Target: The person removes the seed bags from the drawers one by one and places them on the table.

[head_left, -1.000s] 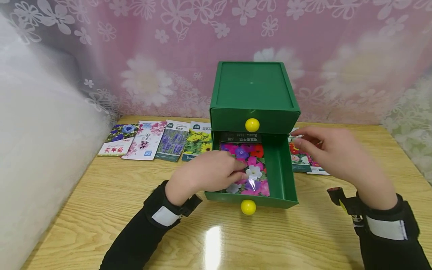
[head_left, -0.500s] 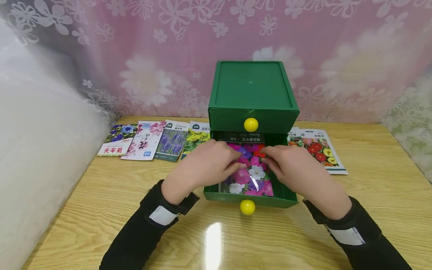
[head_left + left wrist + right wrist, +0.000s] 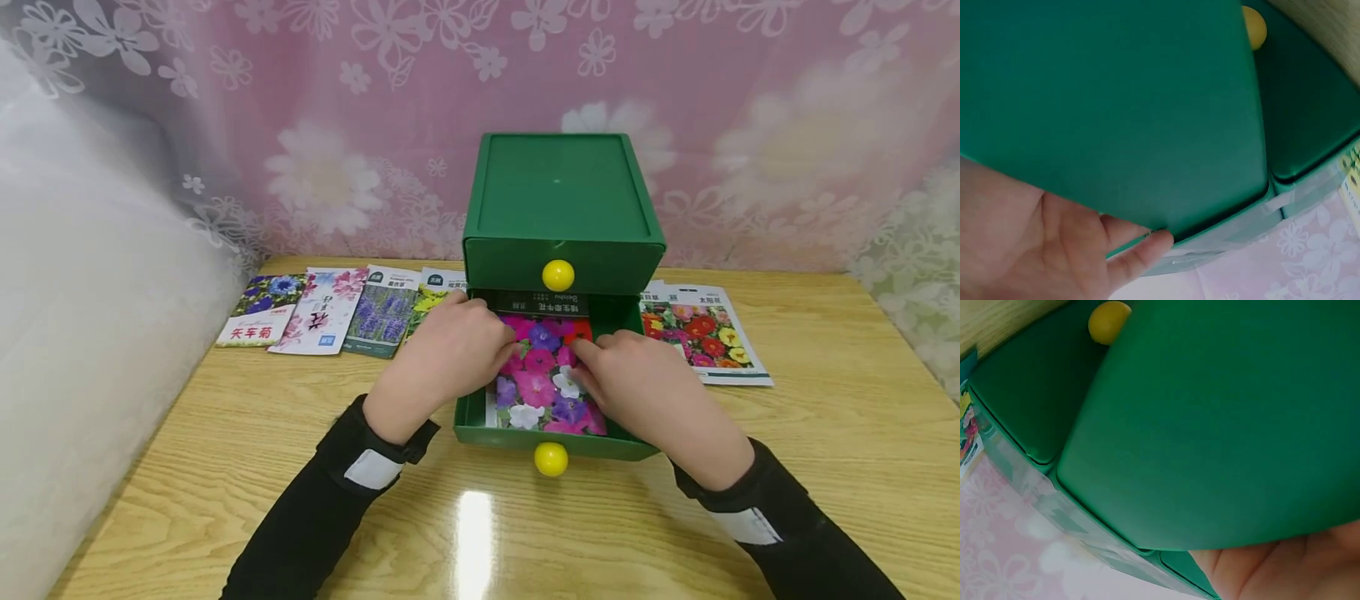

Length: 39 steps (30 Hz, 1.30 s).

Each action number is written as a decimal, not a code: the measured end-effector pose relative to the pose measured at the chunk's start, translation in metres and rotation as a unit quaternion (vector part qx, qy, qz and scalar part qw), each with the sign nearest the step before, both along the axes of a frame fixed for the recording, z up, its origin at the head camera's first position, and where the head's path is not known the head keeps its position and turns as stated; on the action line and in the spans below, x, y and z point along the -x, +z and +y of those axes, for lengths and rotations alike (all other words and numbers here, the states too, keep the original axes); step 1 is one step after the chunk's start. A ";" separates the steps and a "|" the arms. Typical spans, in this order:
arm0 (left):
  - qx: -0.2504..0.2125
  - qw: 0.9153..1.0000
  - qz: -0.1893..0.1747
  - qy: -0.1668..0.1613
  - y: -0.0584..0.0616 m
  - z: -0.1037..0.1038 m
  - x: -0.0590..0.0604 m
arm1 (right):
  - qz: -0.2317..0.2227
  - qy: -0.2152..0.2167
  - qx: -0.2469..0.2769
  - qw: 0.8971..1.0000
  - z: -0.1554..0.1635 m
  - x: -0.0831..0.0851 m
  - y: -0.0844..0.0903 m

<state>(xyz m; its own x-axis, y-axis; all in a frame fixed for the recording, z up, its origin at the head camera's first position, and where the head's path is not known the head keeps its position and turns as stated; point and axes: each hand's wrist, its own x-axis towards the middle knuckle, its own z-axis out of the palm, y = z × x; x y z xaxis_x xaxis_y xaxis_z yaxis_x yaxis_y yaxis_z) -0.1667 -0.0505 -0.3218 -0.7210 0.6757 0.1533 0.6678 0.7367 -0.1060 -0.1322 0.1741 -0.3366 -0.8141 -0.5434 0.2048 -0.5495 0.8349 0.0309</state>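
Observation:
A green drawer point(image 3: 630, 454) with a yellow knob point(image 3: 551, 459) stands pulled out of the green cabinet point(image 3: 558, 187). Inside lies a seed packet point(image 3: 536, 387) printed with pink, purple and white petunias. My left hand point(image 3: 450, 350) reaches over the drawer's left wall, fingertips at the packet's left side. From the right, my right hand point(image 3: 645, 387) touches the packet's upper right part with index finger and thumb. In both wrist views a green drawer panel point(image 3: 1116, 112) covers much of the scene; fingers point(image 3: 1141, 256) show beside it in the left one, while the right fingertips are hidden.
Several seed packets point(image 3: 382, 308) lie in a row left of the cabinet. More packets point(image 3: 712, 333) lie at its right. The cabinet's upper drawer point(image 3: 517, 267) is closed. A flowered curtain point(image 3: 360, 142) hangs behind the wooden table point(image 3: 225, 450).
My right hand has come from the packets beside the cabinet into the drawer, onto the petunia packet. My left hand has shifted slightly up and left. The packet lies flatter.

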 end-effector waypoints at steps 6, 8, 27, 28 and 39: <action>-0.002 0.999 -0.033 -0.003 0.000 0.000 0.002 | -0.001 -0.003 0.010 1.000 0.000 0.002 -0.002; -0.005 0.999 -0.039 -0.007 0.000 0.000 0.002 | -0.005 -0.008 0.020 1.000 0.000 0.002 -0.002; -0.082 0.995 -0.009 -0.052 0.007 -0.006 0.005 | -0.059 -0.075 0.226 0.969 0.012 -0.003 0.023; -0.090 0.994 -0.019 -0.057 0.008 -0.006 0.005 | -0.069 -0.080 0.239 0.965 0.014 -0.003 0.025; -0.203 0.955 -0.156 -0.149 0.022 -0.007 -0.007 | -0.263 -0.116 0.331 0.899 0.059 0.000 0.052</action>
<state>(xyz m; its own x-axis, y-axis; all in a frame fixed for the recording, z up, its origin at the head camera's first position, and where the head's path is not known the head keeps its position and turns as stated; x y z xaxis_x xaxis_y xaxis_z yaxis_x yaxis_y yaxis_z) -0.1599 -0.0573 -0.3001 -0.5597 0.7885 0.2549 0.8066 0.4478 0.3859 -0.1320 0.2326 -0.2849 -0.9685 -0.2478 -0.0248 -0.1525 0.6691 -0.7273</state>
